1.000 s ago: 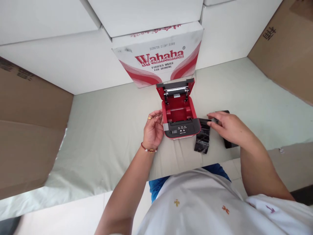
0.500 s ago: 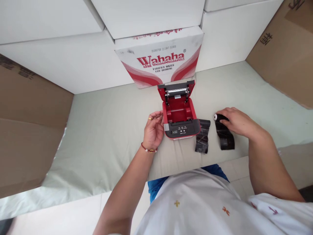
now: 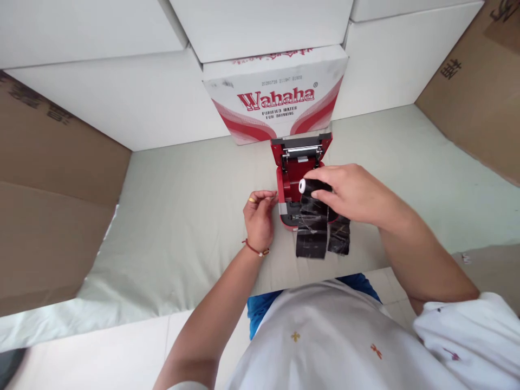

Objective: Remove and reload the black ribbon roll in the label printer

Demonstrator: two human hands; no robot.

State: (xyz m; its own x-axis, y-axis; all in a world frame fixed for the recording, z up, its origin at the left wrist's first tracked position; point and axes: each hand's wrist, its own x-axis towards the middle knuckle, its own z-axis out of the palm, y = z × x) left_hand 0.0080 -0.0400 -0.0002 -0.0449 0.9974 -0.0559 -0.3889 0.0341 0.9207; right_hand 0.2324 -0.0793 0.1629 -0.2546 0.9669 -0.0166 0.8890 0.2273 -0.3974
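Observation:
A red and black label printer [image 3: 284, 184] stands on the cloth with its lid raised and its red inner bay showing. My left hand [image 3: 260, 219] is at its left side, fingers loosely bent, fingertips against or very near the casing. Over the open bay, my right hand [image 3: 349, 192] grips a black ribbon roll [image 3: 314, 187] with a white core between thumb and fingers. A loose length of the ribbon hangs down in front of the printer and covers part of its front panel. Another crumpled black strip [image 3: 339, 238] lies by the printer's front right corner.
Behind the printer stands a white and red water carton [image 3: 280, 92] against stacked white boxes [image 3: 122, 103]. Brown cardboard boxes [image 3: 49, 206] flank the left and right. A pale green cloth [image 3: 182, 216] covers the table, whose front edge is close to my body.
My right hand has carried the ribbon roll leftward from the cloth to over the printer's open bay. My left hand has turned, its palm less visible, staying beside the printer.

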